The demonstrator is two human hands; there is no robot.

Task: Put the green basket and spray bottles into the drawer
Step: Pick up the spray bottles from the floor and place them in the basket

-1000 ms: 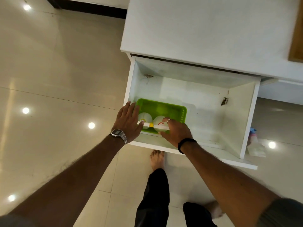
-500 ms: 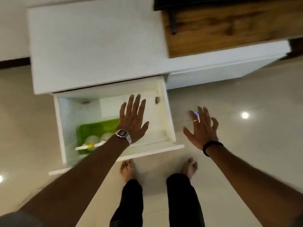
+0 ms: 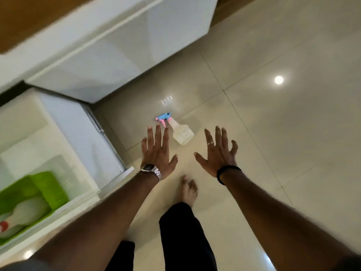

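Hands now clear of the drawer (image 3: 64, 122) and swung right, over open floor (image 3: 273, 143). Basket work apparently done: green basket (image 3: 42, 189) sitting inside the drawer near its front wall, two pale bottles (image 3: 29, 211) lying in it, blurred but recognisable, one with a red cap end. Half a second back, left hand above the drawer; a second back, both hands on the basket itself. Left hand (image 3: 157, 153) at present flat and spread, fingers wide, holding nothing, fingertips just short of a blue and pink trigger head. Right hand (image 3: 217, 151) likewise splayed wide and empty, ring on one finger, dark band at the wrist. Between and just beyond them, on the tiles, one remaining spray bottle (image 3: 180, 133), lying on its side, not yet touched. Meaning for the task: first load delivered, drawer open, one bottle left outside. Likely next: closing around that bottle and carrying it left into the drawer.
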